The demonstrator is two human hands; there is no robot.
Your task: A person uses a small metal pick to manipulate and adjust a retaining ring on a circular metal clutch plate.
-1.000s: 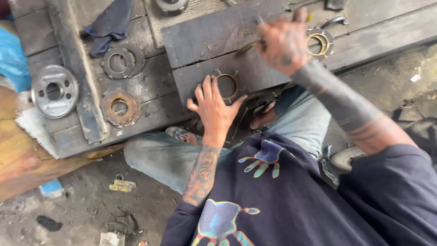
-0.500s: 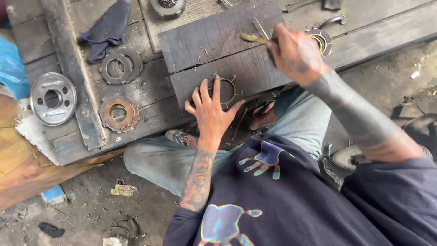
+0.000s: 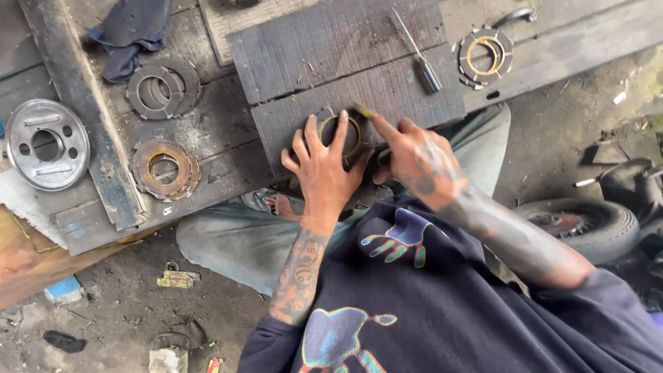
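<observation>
My left hand (image 3: 323,166) lies flat with the fingers spread apart over a round metal ring part (image 3: 340,132). It presses the part down on the dark wooden board (image 3: 331,48) and closes around nothing. My right hand (image 3: 418,157) is just beside it, on the right side of the same ring. Its grip is mostly together, only the index finger is stretched out, and the tip touches a small yellowish piece at the rim of the ring (image 3: 362,110). I cannot tell if the other fingers hold something.

The ring is at the near edge of the board, close to my knees. Further on the board lies a screwdriver (image 3: 418,54) with a thin shaft, apart from both hands. The board rests on a rough worktop (image 3: 228,131) of old grey planks, dirty and scratched.

On the worktop, to the right, is a toothed disc with a yellow ring inside (image 3: 486,55). To the left are a grey stack of flat rings (image 3: 163,88), a rusty brown disc (image 3: 164,168) and, at the far left, a shiny metal plate with holes (image 3: 47,144). A dark blue cloth (image 3: 131,31) lies at the top left.

I sit in grey trousers, with a bare foot (image 3: 283,205) under the worktop. The floor (image 3: 110,304) is dirty concrete, with a small yellow metal piece (image 3: 177,278) and a blue flat package (image 3: 63,289) at the left. At the right is a small black tyre (image 3: 587,221).
</observation>
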